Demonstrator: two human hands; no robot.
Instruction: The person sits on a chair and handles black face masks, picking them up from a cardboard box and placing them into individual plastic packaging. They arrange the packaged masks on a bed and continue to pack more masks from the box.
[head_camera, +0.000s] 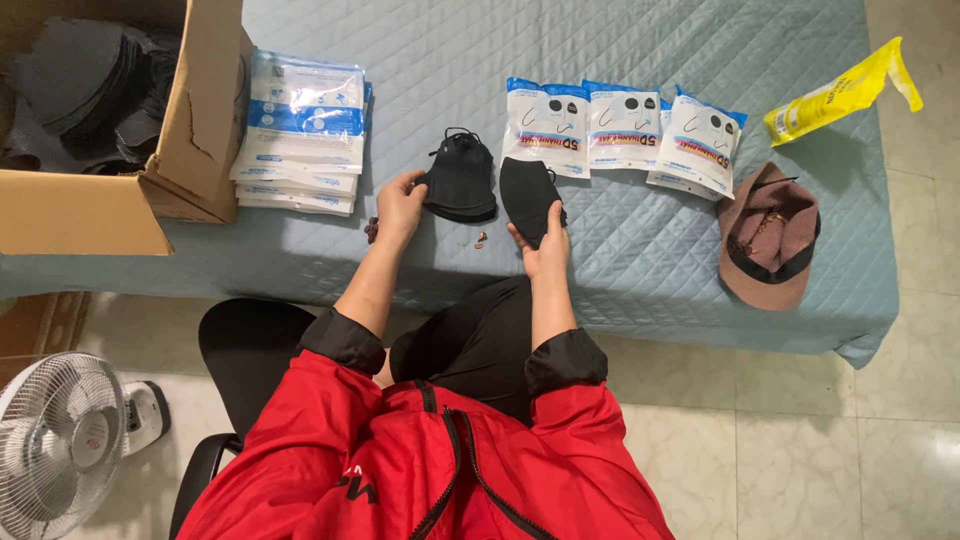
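I'm mid-sort: my left hand (400, 205) rests its grip on the stack of black masks (460, 175) on the quilted bed (620, 250), my right hand (545, 250) pinches a single black mask (528, 195) (folded flat) — next, I judge, it needs a pouch (547, 125).

I see a red jacket with a black centre zip; its sleeves are pushed up, black lining cuffs showing; black trousers below; both forearms bare.
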